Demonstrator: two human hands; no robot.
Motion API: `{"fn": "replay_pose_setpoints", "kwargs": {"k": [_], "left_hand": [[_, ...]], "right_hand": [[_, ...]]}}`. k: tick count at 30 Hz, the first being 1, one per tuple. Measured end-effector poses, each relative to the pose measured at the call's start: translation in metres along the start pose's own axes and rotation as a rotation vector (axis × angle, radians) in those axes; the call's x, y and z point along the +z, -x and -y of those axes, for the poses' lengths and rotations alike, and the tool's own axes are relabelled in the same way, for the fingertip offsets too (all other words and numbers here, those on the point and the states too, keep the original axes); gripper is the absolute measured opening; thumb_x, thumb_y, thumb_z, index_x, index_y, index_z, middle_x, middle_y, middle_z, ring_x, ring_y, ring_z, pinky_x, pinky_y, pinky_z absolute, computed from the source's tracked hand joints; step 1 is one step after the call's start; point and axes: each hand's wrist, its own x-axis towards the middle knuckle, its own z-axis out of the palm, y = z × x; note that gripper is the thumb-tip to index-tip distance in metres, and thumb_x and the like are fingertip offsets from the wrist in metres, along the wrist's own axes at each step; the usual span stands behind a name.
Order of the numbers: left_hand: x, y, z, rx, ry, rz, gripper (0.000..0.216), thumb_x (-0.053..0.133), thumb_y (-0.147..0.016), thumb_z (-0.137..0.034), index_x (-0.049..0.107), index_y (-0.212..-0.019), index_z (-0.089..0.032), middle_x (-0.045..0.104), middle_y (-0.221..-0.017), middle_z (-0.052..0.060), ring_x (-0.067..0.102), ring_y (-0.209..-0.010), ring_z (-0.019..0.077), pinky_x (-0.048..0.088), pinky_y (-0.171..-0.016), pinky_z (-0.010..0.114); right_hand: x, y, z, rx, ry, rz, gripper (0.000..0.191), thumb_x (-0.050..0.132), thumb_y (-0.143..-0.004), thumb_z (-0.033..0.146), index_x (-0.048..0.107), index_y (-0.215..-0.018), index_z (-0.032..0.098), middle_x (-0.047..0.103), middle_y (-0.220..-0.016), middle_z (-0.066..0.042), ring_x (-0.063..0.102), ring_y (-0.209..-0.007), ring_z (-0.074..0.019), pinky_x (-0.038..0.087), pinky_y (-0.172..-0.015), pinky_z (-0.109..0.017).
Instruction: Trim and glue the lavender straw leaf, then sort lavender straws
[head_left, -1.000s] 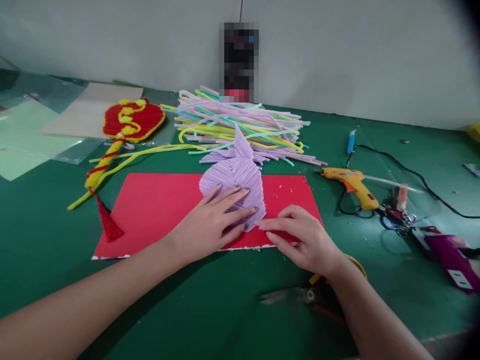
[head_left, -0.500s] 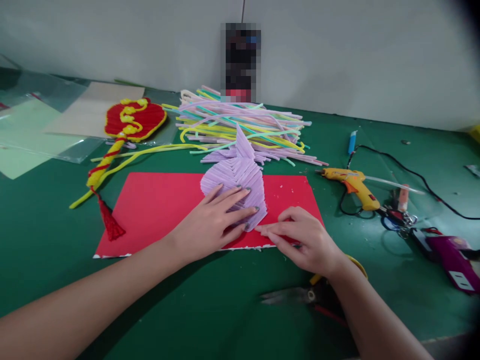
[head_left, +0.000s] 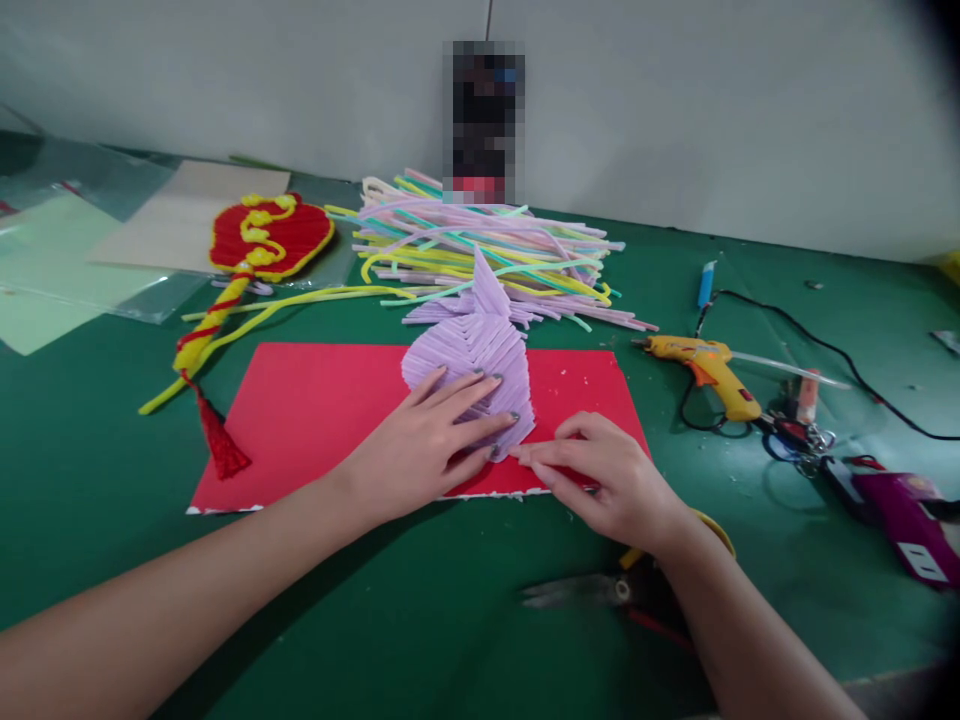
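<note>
A light purple fish- or leaf-like piece (head_left: 469, 350), built of rows of pipe cleaners, lies on a red board (head_left: 315, 410). Its pointed tail reaches up past the board's far edge. My left hand (head_left: 435, 430) rests flat across the lower part, fingers spread, pressing it down. Just right of the bottom tip, the thumb and fingers of my right hand (head_left: 600, 470) are pinched together close to the board. What sits between those fingertips is too small to make out. Pliers or cutters (head_left: 600, 590) lie partly hidden under my right wrist.
Behind is a pile of pastel pipe cleaners (head_left: 480, 240). To the left lies a red and yellow fan (head_left: 292, 245) with a tassel (head_left: 221, 445), near plastic-sleeved sheets (head_left: 52, 260). At right are a yellow glue gun (head_left: 705, 370), its black cord and a purple device (head_left: 904, 510).
Almost nothing differs. The fingertips of my right hand have shifted very slightly beside the bottom tip, while my left hand stays in place.
</note>
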Motion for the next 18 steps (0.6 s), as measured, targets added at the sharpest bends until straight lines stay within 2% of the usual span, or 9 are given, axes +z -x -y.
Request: {"fn": "replay_pose_setpoints", "kwargs": {"k": [5,11,18], "left_hand": [[-0.0001,-0.0001,-0.0004,-0.002,0.01,-0.007,0.037,0.039,-0.092,-0.029,0.053,-0.126,-0.025,0.041,-0.141,0.008,0.034,-0.131,0.0241,0.022,-0.109,0.048],[0.0001,0.0003,0.0001,-0.002,0.007,-0.004,0.036,0.039,-0.092,-0.03,0.053,-0.125,-0.025,0.041,-0.141,0.008,0.034,-0.132,0.0239,0.021,-0.109,0.048],[0.0004,0.0007,0.0003,-0.005,0.003,0.005,0.037,0.039,-0.092,-0.03,0.052,-0.126,-0.025,0.041,-0.142,0.008,0.034,-0.132,0.0237,0.021,-0.109,0.048]], "right_hand": [[0.0002,0.0008,-0.0004,0.005,-0.005,0.0,0.02,0.053,-0.086,0.021,0.067,-0.101,0.02,0.068,-0.081,-0.004,0.054,-0.075,-0.015,0.048,-0.068,-0.029],[0.0014,0.0012,-0.0008,-0.009,-0.019,-0.033,0.023,0.054,-0.085,0.019,0.064,-0.106,0.022,0.069,-0.092,-0.003,0.055,-0.079,-0.0153,0.048,-0.073,-0.03],[0.0009,0.001,-0.0005,0.003,0.043,-0.006,0.02,0.052,-0.087,0.022,0.068,-0.099,0.02,0.067,-0.079,-0.005,0.055,-0.077,-0.016,0.045,-0.068,-0.03]]}}
